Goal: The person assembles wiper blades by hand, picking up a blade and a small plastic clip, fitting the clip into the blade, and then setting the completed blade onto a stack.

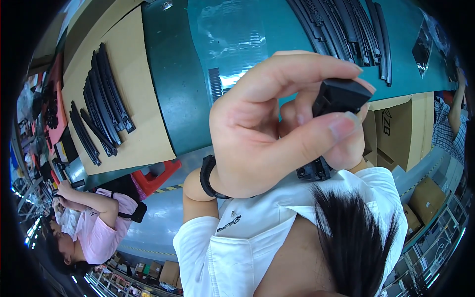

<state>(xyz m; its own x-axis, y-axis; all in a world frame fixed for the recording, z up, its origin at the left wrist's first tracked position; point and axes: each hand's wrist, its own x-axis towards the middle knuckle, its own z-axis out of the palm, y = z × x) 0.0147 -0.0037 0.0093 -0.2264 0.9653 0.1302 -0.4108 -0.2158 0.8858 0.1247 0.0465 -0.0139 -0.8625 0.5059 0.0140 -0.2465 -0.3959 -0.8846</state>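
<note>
Black plastic piece [341, 96] pinched between two hands, close up in front of the camera.

Big in the middle of the picture, the left hand [267, 128] curls around the small black piece, with the thumb [321, 131] low and a long finger [302, 69] bent over the top. Behind it, the right hand [354, 143] is mostly hidden, and I cannot tell how its fingers sit. A black band [207, 175] goes around the left wrist, above a white sleeve [237, 237]. Far off lies a green table [173, 74] with long black curved strips [346, 24] at the far right. More black strips [101, 99] lie on a brown board [133, 64] to the left. Low on the left, a person in a pink shirt [101, 232] is near, and brown boxes [396, 133] stand on the right.
</note>
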